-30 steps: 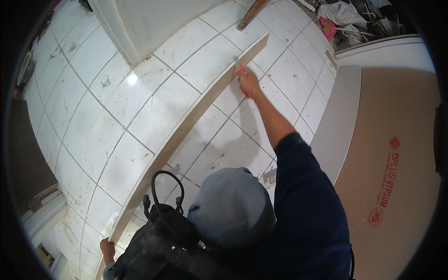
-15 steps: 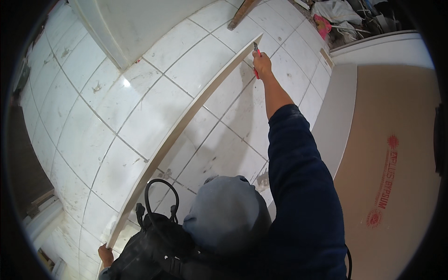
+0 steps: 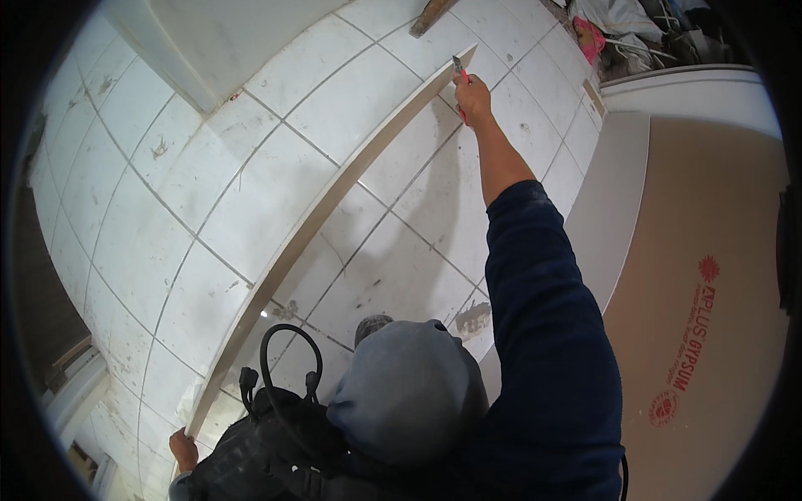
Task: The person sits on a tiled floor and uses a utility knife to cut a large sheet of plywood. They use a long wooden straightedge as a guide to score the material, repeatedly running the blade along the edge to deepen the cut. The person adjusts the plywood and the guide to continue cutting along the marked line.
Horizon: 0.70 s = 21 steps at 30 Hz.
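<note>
A long white strip of board [image 3: 334, 209] stands on edge across the tiled floor [image 3: 150, 250], running from the lower left of the frame up to the upper middle. The person's right hand [image 3: 473, 93] is stretched out to the strip's far end near the top centre, its grip closed around a utility knife [image 3: 459, 70] with a red body, whose tip meets the top edge of the strip. The right arm, in a dark blue sleeve [image 3: 551, 334], reaches up from the lower right. The left hand [image 3: 184, 449] sits at the lower left, at the near end of the strip; its fingers look curled against the board's end, though how firmly they hold it cannot be told. A grey cap [image 3: 407, 392] and a black bag [image 3: 259, 451] with a looped handle fill the bottom centre. On the right lies a large brown sheet of plasterboard [image 3: 710, 275], with a white sheet [image 3: 614, 192] just beside it. A pile of clutter [image 3: 626, 25] shows in the upper right.
</note>
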Tool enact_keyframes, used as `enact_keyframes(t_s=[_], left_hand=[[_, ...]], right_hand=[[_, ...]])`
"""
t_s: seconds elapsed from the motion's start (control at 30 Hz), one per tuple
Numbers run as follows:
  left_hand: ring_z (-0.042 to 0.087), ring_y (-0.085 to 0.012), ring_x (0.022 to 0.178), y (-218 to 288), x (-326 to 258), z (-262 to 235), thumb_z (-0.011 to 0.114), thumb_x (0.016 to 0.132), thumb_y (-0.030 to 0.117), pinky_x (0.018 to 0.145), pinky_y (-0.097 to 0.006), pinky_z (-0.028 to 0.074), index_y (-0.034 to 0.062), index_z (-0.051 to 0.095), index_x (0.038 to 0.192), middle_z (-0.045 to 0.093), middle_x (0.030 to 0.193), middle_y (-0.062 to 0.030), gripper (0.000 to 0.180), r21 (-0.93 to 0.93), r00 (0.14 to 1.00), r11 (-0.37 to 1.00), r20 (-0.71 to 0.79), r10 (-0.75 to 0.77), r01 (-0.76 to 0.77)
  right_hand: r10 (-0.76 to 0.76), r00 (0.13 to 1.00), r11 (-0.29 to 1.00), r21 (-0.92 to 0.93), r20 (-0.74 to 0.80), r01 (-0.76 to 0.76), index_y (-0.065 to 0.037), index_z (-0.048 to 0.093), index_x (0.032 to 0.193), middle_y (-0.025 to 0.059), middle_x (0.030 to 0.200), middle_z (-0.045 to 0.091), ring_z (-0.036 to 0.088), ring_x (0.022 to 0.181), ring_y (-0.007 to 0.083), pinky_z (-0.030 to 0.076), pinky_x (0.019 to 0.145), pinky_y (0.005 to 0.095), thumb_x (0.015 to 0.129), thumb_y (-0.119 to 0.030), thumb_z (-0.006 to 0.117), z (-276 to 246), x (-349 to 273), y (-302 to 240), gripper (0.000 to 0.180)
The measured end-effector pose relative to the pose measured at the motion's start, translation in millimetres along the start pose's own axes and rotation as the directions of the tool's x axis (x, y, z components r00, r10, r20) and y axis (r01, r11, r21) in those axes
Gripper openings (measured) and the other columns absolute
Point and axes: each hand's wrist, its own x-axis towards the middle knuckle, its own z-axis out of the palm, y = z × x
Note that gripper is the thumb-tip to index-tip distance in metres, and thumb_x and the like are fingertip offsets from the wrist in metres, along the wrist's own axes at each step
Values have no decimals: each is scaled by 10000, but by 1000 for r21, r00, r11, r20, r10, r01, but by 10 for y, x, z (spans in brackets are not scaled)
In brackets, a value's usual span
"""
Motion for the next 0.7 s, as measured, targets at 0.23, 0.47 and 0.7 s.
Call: enact_keyframes(t_s=[0.23,0.47,0.7], left_hand=[[676,-412,845,57,84,27,733,702,-24,763,-473,532,3,741,986,706,882,-225,285,-19,1000,1000,17,9,-9],[670,-409,865,-26,147,115,754,701,10,779,-478,531,22,744,970,704,884,-214,269,7,1000,1000,-4,11,-11],[672,-395,877,2,166,148,752,717,28,794,-475,531,34,749,986,706,888,-205,269,52,999,999,-32,7,-5]], right_hand=[[8,998,1000,-4,56,-7,-25,632,1078,61,654,536,524,462,171,413,420,343,948,-390,596,-69,-334,35,389],[-115,985,986,-105,132,129,-29,660,1069,167,867,652,619,793,293,475,714,406,941,-398,595,337,-844,174,396],[-23,996,999,23,-81,25,-18,647,1053,199,898,691,689,768,315,534,708,437,968,-463,555,208,-822,334,462]])
